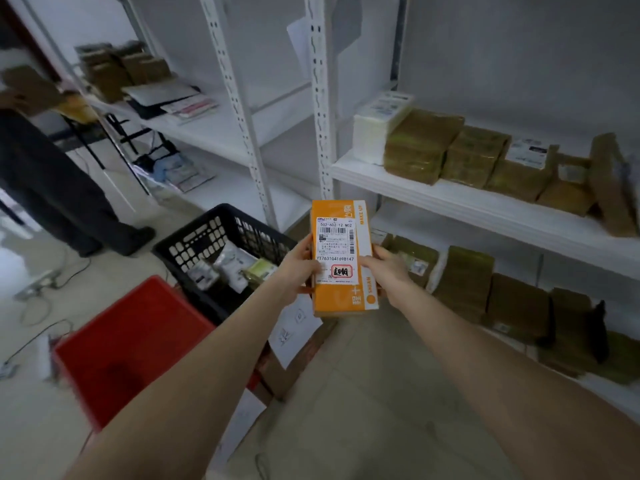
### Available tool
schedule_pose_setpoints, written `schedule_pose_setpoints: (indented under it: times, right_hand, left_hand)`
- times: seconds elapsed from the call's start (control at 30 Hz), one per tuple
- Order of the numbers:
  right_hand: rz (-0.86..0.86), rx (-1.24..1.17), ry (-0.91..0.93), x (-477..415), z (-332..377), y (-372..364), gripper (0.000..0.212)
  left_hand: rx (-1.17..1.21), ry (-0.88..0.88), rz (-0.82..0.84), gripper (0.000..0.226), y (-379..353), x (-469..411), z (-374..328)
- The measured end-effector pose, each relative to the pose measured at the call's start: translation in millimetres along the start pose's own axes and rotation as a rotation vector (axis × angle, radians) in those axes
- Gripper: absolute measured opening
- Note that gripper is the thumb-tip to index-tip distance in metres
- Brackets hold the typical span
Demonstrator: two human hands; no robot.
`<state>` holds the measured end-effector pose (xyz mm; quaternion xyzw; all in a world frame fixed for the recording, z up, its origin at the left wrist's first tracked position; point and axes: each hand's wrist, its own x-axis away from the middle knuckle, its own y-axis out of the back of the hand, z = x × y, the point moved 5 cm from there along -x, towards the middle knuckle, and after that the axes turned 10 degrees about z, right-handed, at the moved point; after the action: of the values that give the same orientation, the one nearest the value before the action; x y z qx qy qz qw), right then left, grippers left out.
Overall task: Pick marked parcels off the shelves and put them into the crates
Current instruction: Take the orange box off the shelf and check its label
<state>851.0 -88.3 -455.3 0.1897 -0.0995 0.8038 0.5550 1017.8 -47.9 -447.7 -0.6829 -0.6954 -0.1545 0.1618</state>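
Left hand [298, 263] and right hand [388, 266] grip the box [341, 258] by its long edges. Black crate [221, 233] sits just left; bare floor [363, 393] below.

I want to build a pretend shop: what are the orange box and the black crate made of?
Orange box: looks like printed cardboard, with folded edges and a paper label. Black crate: likely hard plastic, with moulded holes in its walls.

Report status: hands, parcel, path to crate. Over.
Gripping orange parcel with left hand and right hand, label up. Held above floor, beside black crate. Nothing seen between parcel and crate.
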Motion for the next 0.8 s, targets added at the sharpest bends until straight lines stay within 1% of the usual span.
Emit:
schedule_pose_setpoints:
  times: [0.17, 0.3, 0.4, 0.47, 0.57, 0.63, 0.73, 0.8]
  right_hand:
    - [0.127, 0.105, -0.003, -58, 16, -63, 0.038]
    - [0.279, 0.177, 0.000, -119, 31, -119, 0.045]
    - [0.383, 0.213, 0.001, -172, 39, -164, 0.052]
    - [0.458, 0.240, -0.019, -208, 40, -194, 0.054]
    - [0.564, 0.273, -0.057, -260, 34, -230, 0.048]
    - [0.605, 0.302, -0.097, -292, 22, -247, 0.042]
    - [0.638, 0.436, -0.171, -338, -8, -267, 0.037]
    - [0.642, 0.539, -0.200, -358, -30, -277, 0.032]
  left_hand:
    - [0.125, 0.042, -0.103, 0.080, 73, -17, 19]
    - [0.196, 0.022, -0.241, 0.080, 133, -31, 22]
    - [0.230, 0.015, -0.359, 0.080, 184, -53, 27]
    - [0.258, 0.025, -0.430, 0.081, 215, -72, 34]
    - [0.297, 0.069, -0.534, 0.080, 250, -103, 48]
    - [0.323, 0.121, -0.577, 0.080, 264, -126, 60]
    - [0.379, 0.209, -0.619, 0.079, 278, -160, 90]
    - [0.409, 0.257, -0.624, 0.073, 281, -177, 112]
